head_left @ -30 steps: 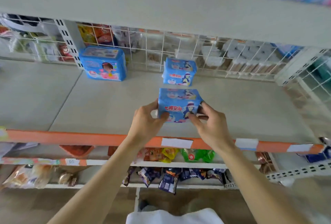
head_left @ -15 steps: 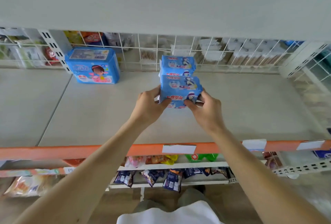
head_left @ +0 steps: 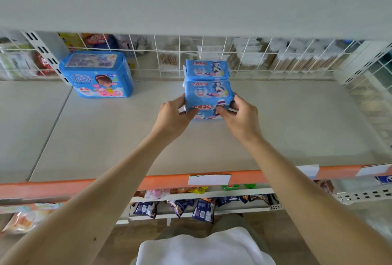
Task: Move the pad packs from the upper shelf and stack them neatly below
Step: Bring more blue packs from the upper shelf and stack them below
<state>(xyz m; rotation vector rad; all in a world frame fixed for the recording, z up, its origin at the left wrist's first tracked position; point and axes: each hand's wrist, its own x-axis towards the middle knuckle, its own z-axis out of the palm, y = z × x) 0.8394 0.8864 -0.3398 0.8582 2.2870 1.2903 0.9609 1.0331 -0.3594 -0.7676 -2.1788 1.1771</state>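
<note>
Two bare hands held a blue pad pack [head_left: 209,99] at the centre of the frame, on the pale shelf board [head_left: 106,137]. The left hand [head_left: 172,117] gripped the pack's left side, thumb curled across its lower front edge; the right hand [head_left: 240,119] gripped the right side, thumb pinching the lower front corner. The held pack sat directly in front of a second matching pad pack [head_left: 206,70], the two touching or nearly so; whether the front one rested fully on the board could not be told. The rear pack stood against the white wire grid [head_left: 254,63] that backed the shelf. A larger blue pack [head_left: 97,74] with a cartoon girl on its face stood well apart at upper left, beside a slotted upright. An orange rail [head_left: 63,188] with white price labels ran across the lower part of the frame, with snack bags [head_left: 201,209] hanging on the tier beneath.
</note>
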